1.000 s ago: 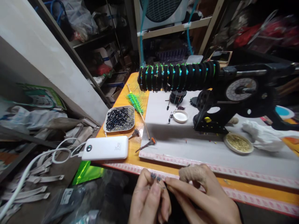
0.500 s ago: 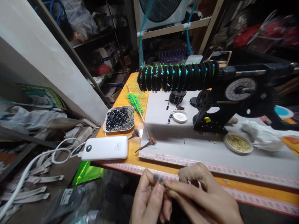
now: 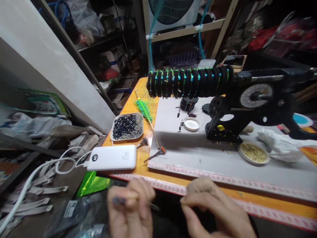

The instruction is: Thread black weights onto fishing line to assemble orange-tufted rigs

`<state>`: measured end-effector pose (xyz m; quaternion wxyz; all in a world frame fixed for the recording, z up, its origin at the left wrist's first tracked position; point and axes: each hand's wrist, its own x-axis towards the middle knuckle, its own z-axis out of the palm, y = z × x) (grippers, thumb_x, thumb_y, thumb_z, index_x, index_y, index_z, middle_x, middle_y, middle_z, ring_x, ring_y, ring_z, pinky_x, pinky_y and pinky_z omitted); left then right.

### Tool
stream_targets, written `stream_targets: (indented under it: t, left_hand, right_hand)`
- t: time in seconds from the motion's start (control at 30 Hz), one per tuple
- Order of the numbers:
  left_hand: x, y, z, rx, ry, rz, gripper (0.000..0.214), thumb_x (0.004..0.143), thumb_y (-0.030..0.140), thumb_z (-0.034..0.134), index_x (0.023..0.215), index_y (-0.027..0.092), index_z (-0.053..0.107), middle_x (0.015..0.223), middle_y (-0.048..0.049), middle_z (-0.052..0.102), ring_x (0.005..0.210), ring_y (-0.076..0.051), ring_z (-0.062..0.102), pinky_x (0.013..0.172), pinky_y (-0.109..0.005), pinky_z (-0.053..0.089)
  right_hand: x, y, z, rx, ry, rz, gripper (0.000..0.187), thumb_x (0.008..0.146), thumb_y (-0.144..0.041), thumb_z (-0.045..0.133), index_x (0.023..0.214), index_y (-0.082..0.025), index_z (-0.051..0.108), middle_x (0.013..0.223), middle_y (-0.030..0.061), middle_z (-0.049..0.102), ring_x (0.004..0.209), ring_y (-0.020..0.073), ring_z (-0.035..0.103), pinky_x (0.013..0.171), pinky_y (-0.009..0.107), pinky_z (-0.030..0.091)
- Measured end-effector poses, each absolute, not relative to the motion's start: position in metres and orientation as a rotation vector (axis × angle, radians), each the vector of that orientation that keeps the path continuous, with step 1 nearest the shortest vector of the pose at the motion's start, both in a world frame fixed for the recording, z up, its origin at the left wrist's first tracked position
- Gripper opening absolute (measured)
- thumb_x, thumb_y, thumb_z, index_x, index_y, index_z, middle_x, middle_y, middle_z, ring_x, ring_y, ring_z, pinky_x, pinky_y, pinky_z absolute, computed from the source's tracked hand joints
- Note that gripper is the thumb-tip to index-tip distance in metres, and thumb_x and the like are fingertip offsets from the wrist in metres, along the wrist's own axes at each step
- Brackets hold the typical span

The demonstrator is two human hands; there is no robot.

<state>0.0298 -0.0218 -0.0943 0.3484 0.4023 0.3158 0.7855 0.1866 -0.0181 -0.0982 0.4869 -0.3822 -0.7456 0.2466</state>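
Observation:
My left hand (image 3: 133, 208) is closed at the front edge of the table. Its fingers grip a thin stick with a dark bead-like end (image 3: 119, 200), blurred by motion; a thin, pale tip pokes out on the other side. To the right, my right hand (image 3: 215, 206) has its thumb and forefinger pressed together. Whatever lies in that pinch, if anything, is too small to make out. Just beyond the hands runs a pink-and-white measuring tape (image 3: 178, 188) along the table edge. A small bundle with an orange tip (image 3: 162, 150) lies beyond my left hand.
A black machine (image 3: 247, 99) bears a row of black rings (image 3: 190, 81) wound with green and blue. Around it are a tray of dark tube beads (image 3: 126, 126), a white power bank (image 3: 111, 157), a green bristly stick (image 3: 143, 110) and a dish of golden beads (image 3: 254, 153).
My hands were together, with small dark pieces between their fingertips. Now they are apart: the left has moved left with the stick and dark end, while the right stays near its place.

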Motion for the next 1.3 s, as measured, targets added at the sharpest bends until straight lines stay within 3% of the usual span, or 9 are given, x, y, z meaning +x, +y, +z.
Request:
stream_targets:
  t: [0.1,0.2,0.3,0.43,0.53,0.67,0.97,1.13,1.3]
  left_hand:
    - [0.003,-0.005,-0.080,1.198,1.083,1.910,0.022,0.100,0.019,0.053,0.079,0.021,0.050,0.066,0.0044,0.047,0.066,-0.012,0.050,0.066,-0.024,0.044]
    - [-0.015,0.016,-0.070,1.666,1.446,1.306,0.016,0.101,0.015,0.046,0.095,0.022,0.059,0.090,-0.0010,0.062,0.089,-0.016,0.060,0.080,-0.026,0.046]
    - [-0.018,0.038,-0.068,2.068,1.600,0.917,0.017,0.097,0.012,0.047,0.094,0.018,0.062,0.088,-0.0046,0.061,0.082,-0.021,0.059,0.075,-0.032,0.045]
    - [-0.012,0.057,-0.074,2.160,1.675,0.796,0.004,0.089,0.017,0.064,0.085,0.016,0.065,0.086,-0.0064,0.058,0.078,-0.026,0.056,0.071,-0.037,0.042]
    - [-0.008,0.054,-0.077,2.167,1.674,0.786,0.008,0.088,0.013,0.064,0.081,0.016,0.064,0.088,-0.0073,0.059,0.080,-0.025,0.058,0.073,-0.037,0.044]
    - [-0.001,0.030,-0.076,1.903,1.493,1.023,0.010,0.093,0.019,0.060,0.083,0.018,0.063,0.087,-0.0032,0.059,0.074,-0.016,0.058,0.065,-0.025,0.046]
    - [0.035,-0.018,-0.090,0.915,1.279,1.289,0.025,0.079,0.039,0.081,0.072,0.019,0.068,0.069,0.0019,0.067,0.067,-0.014,0.061,0.065,-0.021,0.047]
    - [0.037,-0.023,-0.096,1.015,1.343,1.324,0.024,0.082,0.041,0.078,0.074,0.020,0.069,0.070,0.0001,0.066,0.066,-0.015,0.060,0.063,-0.023,0.046]
    - [0.029,-0.024,-0.098,1.440,1.258,1.347,0.018,0.093,0.022,0.063,0.076,0.021,0.068,0.071,-0.0018,0.063,0.066,-0.016,0.058,0.063,-0.025,0.044]
  right_hand:
    - [0.193,-0.015,-0.094,-1.015,-1.801,0.604,0.014,0.090,-0.007,0.057,0.087,-0.021,0.056,0.075,-0.0003,0.056,0.065,0.0116,0.057,0.056,0.021,0.048]
    - [0.194,-0.012,-0.088,-0.975,-1.835,0.614,0.015,0.090,-0.006,0.056,0.084,-0.020,0.055,0.073,-0.0003,0.057,0.063,0.0120,0.056,0.056,0.022,0.048]
    - [0.193,-0.010,-0.084,-0.964,-1.868,0.593,0.014,0.088,-0.006,0.060,0.083,-0.020,0.061,0.073,0.0005,0.056,0.065,0.0135,0.058,0.058,0.024,0.049]
    - [0.192,-0.008,-0.088,-0.974,-1.847,0.557,0.015,0.086,-0.006,0.064,0.088,-0.020,0.070,0.072,0.0007,0.054,0.065,0.0140,0.058,0.056,0.025,0.048]
    - [0.193,-0.008,-0.092,-1.002,-1.797,0.567,0.015,0.087,-0.008,0.066,0.090,-0.021,0.072,0.072,0.0004,0.054,0.066,0.0143,0.058,0.056,0.025,0.049]
    - [0.192,-0.009,-0.096,-1.016,-1.656,0.636,0.019,0.088,-0.009,0.067,0.097,-0.024,0.073,0.077,0.0010,0.058,0.068,0.0134,0.061,0.054,0.021,0.052]
    - [0.179,-0.007,-0.099,-1.032,-1.565,0.642,0.018,0.089,-0.010,0.069,0.098,-0.025,0.074,0.079,0.0014,0.063,0.070,0.0118,0.064,0.053,0.016,0.054]
    - [0.180,-0.010,-0.099,-1.008,-1.621,0.626,0.020,0.089,-0.006,0.066,0.101,-0.021,0.072,0.079,0.0020,0.061,0.071,0.0123,0.063,0.055,0.018,0.055]
    - [0.181,-0.011,-0.097,-1.024,-1.637,0.631,0.018,0.090,-0.008,0.064,0.099,-0.022,0.070,0.081,0.0019,0.062,0.073,0.0126,0.063,0.057,0.019,0.055]
